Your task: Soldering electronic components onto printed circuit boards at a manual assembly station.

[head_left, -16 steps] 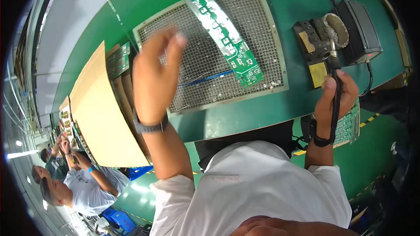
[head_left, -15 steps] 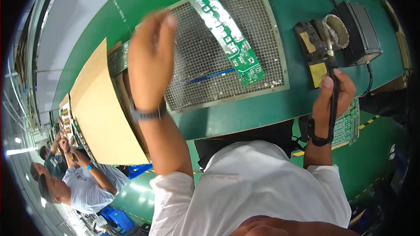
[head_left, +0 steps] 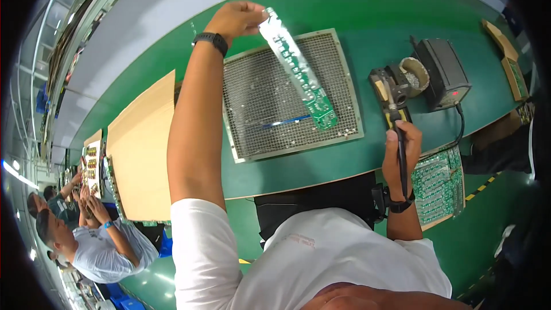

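A long green circuit board (head_left: 298, 72) lies slantwise over a framed metal mesh (head_left: 252, 92), its solder side up. My left hand (head_left: 236, 21) is at the far end of the board, with fingers and thumb closed on its corner. In my right hand (head_left: 402, 152) is a black-handled soldering iron (head_left: 402, 163), gripped like a pen. The iron's metal end points away from me, over the dark soldering iron stand (head_left: 383, 88). Whether its tip touches the stand, I cannot tell.
Beside the stand sit a round cup (head_left: 414, 74) and a black soldering station (head_left: 445, 74) with a red light. A blue stick (head_left: 287, 121) lies on the mesh. Cardboard (head_left: 140, 155) stands at left, where other people work. More green boards (head_left: 439, 186) are stacked at lower right.
My left hand has moved up from beside the mesh to the board's far end and taken hold of it. The iron stays in my right hand near the stand. The whole view has shifted.
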The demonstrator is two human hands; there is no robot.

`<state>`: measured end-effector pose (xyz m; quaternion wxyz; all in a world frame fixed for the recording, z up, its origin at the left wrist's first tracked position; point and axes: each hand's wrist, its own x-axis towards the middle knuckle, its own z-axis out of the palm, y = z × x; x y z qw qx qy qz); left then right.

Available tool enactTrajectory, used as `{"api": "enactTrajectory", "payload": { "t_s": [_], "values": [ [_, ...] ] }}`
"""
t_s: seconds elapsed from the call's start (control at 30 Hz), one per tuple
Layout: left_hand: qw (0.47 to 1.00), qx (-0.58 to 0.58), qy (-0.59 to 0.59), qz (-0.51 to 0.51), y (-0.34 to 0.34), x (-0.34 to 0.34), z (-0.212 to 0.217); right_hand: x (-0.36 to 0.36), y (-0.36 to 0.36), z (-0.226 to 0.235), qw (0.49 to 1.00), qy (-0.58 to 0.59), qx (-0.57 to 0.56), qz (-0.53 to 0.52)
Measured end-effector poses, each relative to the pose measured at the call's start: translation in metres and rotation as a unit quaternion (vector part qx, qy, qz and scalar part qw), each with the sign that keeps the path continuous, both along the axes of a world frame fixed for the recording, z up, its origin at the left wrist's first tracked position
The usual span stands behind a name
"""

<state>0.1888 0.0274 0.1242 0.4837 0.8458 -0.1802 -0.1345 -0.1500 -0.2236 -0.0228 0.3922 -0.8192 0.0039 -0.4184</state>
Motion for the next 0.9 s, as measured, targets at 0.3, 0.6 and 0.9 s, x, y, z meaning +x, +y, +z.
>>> {"api": "enactTrajectory", "payload": {
  "t_s": [0.3,0.6,0.9],
  "values": [
    [0.904,0.089,-0.4,-0.12,0.031,-0.222,0.107,-0.004,0.006,-0.011,0.996,0.029,0.085,-0.017],
    [0.751,0.176,-0.625,-0.116,0.093,-0.32,0.061,0.018,0.032,0.012,0.995,0.002,-0.018,0.101],
    [0.7,0.136,-0.69,-0.123,0.074,-0.315,0.019,0.008,0.037,0.009,0.994,0.019,-0.027,0.103]
  ]
}}
